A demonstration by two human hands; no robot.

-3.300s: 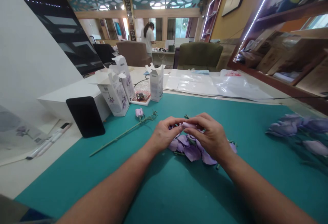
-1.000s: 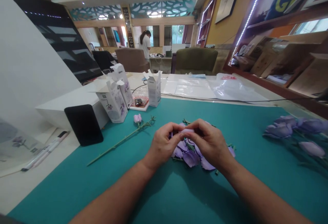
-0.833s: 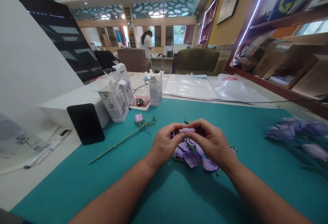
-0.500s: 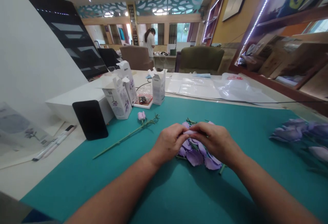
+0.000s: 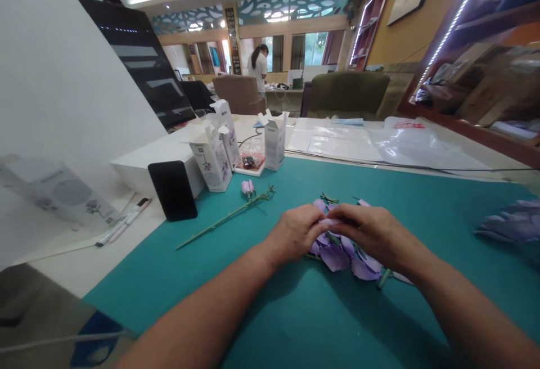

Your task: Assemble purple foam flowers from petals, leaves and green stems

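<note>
My left hand and my right hand meet over the teal mat, fingertips pinched together on a small purple petal. Fingers cover much of that petal. Beneath and just in front of them lies a pile of loose purple petals with green stem pieces among them. To the left rests a green flower stem, with a pale purple bud beside its far end. More purple flowers lie at the right edge, partly out of view.
Opened white boxes stand at the back left, near a small tray and an upright black tablet-like panel. Pens lie farther left. Clear plastic sheets cover the back. A person stands across the room.
The view has swung slightly left, so the scene sits farther right in the picture. Both hands stay together over the pile, still pinching the petal.
</note>
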